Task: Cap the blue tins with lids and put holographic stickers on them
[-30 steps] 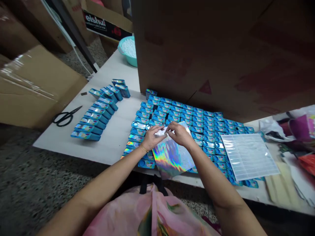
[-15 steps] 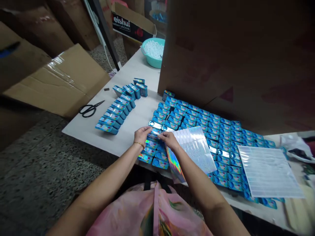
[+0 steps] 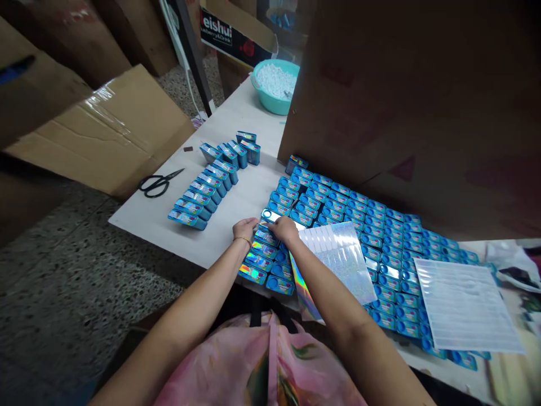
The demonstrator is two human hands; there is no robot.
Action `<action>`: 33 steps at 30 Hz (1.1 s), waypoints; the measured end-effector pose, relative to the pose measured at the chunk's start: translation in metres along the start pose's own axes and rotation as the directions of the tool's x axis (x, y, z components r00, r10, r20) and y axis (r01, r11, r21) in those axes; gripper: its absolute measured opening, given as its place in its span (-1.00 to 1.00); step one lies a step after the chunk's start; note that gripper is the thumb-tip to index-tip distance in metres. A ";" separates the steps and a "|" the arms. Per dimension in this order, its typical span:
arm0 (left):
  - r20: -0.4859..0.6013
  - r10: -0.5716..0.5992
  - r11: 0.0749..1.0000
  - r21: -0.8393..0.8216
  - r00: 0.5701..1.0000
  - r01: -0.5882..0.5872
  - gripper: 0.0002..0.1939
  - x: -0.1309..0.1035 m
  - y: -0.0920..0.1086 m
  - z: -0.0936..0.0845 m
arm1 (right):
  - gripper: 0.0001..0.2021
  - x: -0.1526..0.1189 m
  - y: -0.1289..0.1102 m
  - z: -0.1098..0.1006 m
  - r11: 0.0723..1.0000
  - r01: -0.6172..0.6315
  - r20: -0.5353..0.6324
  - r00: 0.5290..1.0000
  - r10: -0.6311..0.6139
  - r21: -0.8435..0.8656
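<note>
My left hand (image 3: 245,230) is curled closed at the left end of a small blue tin (image 3: 267,237) in the nearest column of tins. Across the same tin reaches my right hand (image 3: 284,229), its bent fingers closed over the tin's upper left part; whatever they pinch is hidden. A tin with a bare shiny lid (image 3: 270,216) lies just above the fingers. Below are tins with rainbow-shining labels (image 3: 258,261). By my right forearm lies a sheet of clear, glittery stickers (image 3: 338,259), with a rainbow foil sheet (image 3: 305,296) under it.
Many flat blue tins (image 3: 384,270) fill the right side, with another sticker sheet (image 3: 467,304) on them. Upright tins (image 3: 198,197), black scissors (image 3: 158,183) and a turquoise basin (image 3: 274,102) of white pieces are on the table. A large carton (image 3: 401,113) stands behind.
My right hand has moved left across the tin, closer to my left hand. My left hand stays at the tin's end. The whole view has shifted slightly.
</note>
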State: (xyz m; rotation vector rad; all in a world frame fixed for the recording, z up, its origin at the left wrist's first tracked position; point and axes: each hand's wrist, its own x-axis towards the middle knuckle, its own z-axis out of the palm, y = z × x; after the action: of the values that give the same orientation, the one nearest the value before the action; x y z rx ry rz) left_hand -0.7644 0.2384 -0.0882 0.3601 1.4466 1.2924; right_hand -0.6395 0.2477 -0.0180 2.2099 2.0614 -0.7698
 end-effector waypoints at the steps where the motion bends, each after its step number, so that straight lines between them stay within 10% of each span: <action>1: 0.021 -0.014 1.000 0.018 1.000 0.014 -0.70 0.002 -0.001 0.000 | -0.60 -0.002 0.000 -0.001 0.999 -0.014 -0.017 1.000 0.013 -0.044; 9: 0.128 0.075 0.960 0.257 0.989 -0.106 -0.73 0.008 -0.001 -0.008 | -0.70 -0.039 0.017 0.006 0.862 0.343 -0.089 0.912 -0.401 -0.373; 15: 0.238 0.290 0.790 0.487 0.927 -0.372 -0.85 -0.005 0.024 -0.003 | -0.63 -0.044 0.048 0.006 0.867 0.398 -0.163 0.874 -0.458 -0.302; 18: 0.494 0.546 0.389 0.566 0.677 -0.727 -0.72 -0.030 0.029 0.027 | -0.63 -0.037 0.102 -0.017 0.947 0.275 -0.372 0.872 -0.318 -0.164; 21: 0.794 0.462 0.022 0.435 0.395 -0.900 -0.65 -0.066 0.013 0.072 | -0.65 -0.032 0.166 -0.048 0.982 0.114 -0.530 0.829 -0.178 -0.152; 23: 0.890 0.345 -0.125 0.357 0.297 -0.926 -0.57 -0.086 -0.005 0.098 | -0.65 -0.028 0.197 -0.063 0.968 0.082 -0.509 0.838 -0.196 -0.238; 33: 0.895 0.240 -0.259 0.433 0.377 -0.864 -0.46 -0.094 -0.042 0.121 | -0.66 -0.032 0.228 -0.057 0.836 0.324 -0.266 0.843 -0.468 -0.442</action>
State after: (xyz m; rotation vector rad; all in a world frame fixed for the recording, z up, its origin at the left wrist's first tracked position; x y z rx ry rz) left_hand -0.6133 0.2099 -0.0505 2.5733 1.3680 0.4784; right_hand -0.4059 0.2083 -0.0266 1.8228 2.6217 0.0787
